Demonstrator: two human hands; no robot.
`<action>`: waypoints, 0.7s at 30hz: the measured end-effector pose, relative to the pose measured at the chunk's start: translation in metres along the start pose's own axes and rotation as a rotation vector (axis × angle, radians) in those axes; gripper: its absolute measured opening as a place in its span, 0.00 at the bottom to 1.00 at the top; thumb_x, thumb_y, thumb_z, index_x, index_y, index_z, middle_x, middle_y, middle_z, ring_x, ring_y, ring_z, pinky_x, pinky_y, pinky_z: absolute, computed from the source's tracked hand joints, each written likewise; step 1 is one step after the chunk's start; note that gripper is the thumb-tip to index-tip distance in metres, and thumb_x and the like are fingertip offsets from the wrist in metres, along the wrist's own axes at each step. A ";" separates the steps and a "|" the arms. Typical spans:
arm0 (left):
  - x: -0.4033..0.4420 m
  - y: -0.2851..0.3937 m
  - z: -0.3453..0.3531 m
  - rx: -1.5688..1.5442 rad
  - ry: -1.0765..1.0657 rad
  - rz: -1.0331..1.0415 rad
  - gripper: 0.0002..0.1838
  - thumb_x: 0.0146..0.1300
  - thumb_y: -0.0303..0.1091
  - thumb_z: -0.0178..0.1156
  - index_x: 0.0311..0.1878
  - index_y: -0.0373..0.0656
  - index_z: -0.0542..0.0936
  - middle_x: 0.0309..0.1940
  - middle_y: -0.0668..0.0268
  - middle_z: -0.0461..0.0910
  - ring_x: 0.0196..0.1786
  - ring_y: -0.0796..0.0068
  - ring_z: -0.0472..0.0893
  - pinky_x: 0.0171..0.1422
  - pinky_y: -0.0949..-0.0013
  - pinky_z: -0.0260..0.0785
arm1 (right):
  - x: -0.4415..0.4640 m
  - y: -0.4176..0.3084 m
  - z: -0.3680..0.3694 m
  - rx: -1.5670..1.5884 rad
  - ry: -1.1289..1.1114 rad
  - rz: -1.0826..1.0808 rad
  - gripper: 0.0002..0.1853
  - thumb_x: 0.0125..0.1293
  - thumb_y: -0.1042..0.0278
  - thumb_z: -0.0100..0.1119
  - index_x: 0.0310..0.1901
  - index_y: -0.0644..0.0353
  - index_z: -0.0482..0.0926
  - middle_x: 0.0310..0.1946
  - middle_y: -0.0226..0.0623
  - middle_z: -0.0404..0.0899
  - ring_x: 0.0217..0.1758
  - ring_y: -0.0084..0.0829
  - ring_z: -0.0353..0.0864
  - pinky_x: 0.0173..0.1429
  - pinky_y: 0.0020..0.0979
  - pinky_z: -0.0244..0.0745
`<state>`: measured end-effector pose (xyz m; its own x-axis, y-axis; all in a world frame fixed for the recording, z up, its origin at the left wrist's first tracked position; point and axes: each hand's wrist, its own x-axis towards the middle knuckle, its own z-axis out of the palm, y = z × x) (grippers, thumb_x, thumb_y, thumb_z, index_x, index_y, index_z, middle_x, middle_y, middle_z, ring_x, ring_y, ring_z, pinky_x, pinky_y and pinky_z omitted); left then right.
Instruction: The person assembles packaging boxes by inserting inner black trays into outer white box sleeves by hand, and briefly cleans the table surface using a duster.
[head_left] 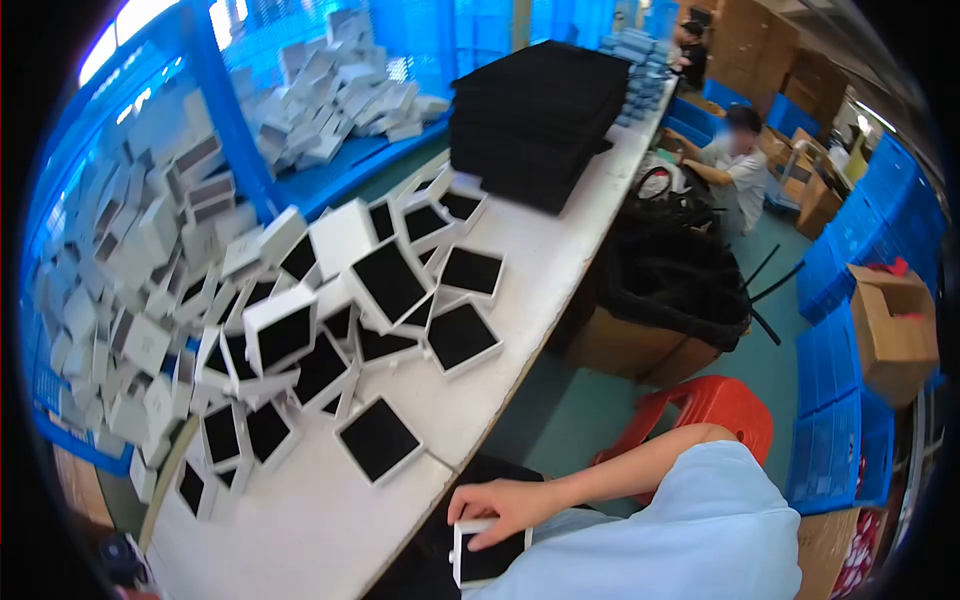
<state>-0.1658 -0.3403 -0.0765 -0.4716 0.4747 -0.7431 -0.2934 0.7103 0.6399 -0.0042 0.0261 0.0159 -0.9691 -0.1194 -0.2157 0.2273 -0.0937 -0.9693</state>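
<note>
My right hand (505, 508) holds a white open box (487, 552) with a black inside, low at the bottom centre beside the table edge. Its fingers curl over the box's upper rim, and the light blue sleeve covers the box's lower right part. My left hand does not show. On the white table (290, 535), one similar box (379, 440) lies apart, closest to the hand. Behind it is a loose heap of white boxes (392, 283) with black insides, some tilted on others.
Blue crates (352, 185) at the left hold many white boxes. A stack of black sheets (535, 120) stands farther along the table. Right of the table are a red stool (735, 405), a carton with black material (640, 345) and a seated person (738, 165). Blue crates (835, 440) line the right.
</note>
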 end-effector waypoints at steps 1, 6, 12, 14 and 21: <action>-0.004 -0.002 0.011 -0.033 -0.018 0.023 0.27 0.66 0.50 0.50 0.58 0.37 0.69 0.54 0.55 0.70 0.55 0.60 0.69 0.57 0.59 0.63 | 0.001 0.019 0.007 0.083 0.065 -0.004 0.22 0.62 0.65 0.63 0.53 0.60 0.66 0.40 0.28 0.78 0.41 0.15 0.73 0.47 0.23 0.69; -0.046 -0.015 0.028 -0.150 -0.288 0.193 0.44 0.42 0.34 0.75 0.56 0.40 0.54 0.48 0.62 0.61 0.56 0.71 0.64 0.59 0.68 0.61 | -0.016 0.035 0.003 -0.113 -0.145 -0.126 0.43 0.60 0.67 0.62 0.72 0.60 0.46 0.73 0.41 0.47 0.76 0.34 0.45 0.75 0.33 0.42; -0.076 -0.012 0.034 -0.546 0.178 0.105 0.29 0.46 0.19 0.68 0.54 0.38 0.70 0.44 0.65 0.76 0.47 0.72 0.77 0.55 0.68 0.70 | -0.019 0.011 -0.008 0.125 0.003 0.148 0.44 0.53 0.75 0.64 0.68 0.59 0.48 0.60 0.43 0.63 0.61 0.29 0.65 0.63 0.31 0.64; -0.096 0.002 0.027 -0.620 0.275 0.227 0.31 0.43 0.19 0.68 0.55 0.38 0.71 0.43 0.65 0.77 0.47 0.71 0.78 0.55 0.68 0.70 | -0.015 0.014 -0.006 0.155 0.087 0.130 0.39 0.52 0.78 0.67 0.62 0.58 0.53 0.52 0.41 0.70 0.54 0.26 0.72 0.56 0.29 0.70; -0.111 0.021 0.045 -1.026 0.415 0.604 0.34 0.48 0.34 0.71 0.58 0.37 0.67 0.48 0.60 0.76 0.52 0.66 0.77 0.58 0.65 0.70 | 0.001 -0.021 0.021 0.405 0.114 0.031 0.48 0.47 0.87 0.64 0.69 0.52 0.50 0.50 0.34 0.72 0.56 0.27 0.72 0.60 0.33 0.68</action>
<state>-0.0822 -0.3552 0.0109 -0.9262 0.2512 -0.2811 -0.3616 -0.3808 0.8510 -0.0082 0.0074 0.0380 -0.9605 -0.0204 -0.2774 0.2534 -0.4752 -0.8426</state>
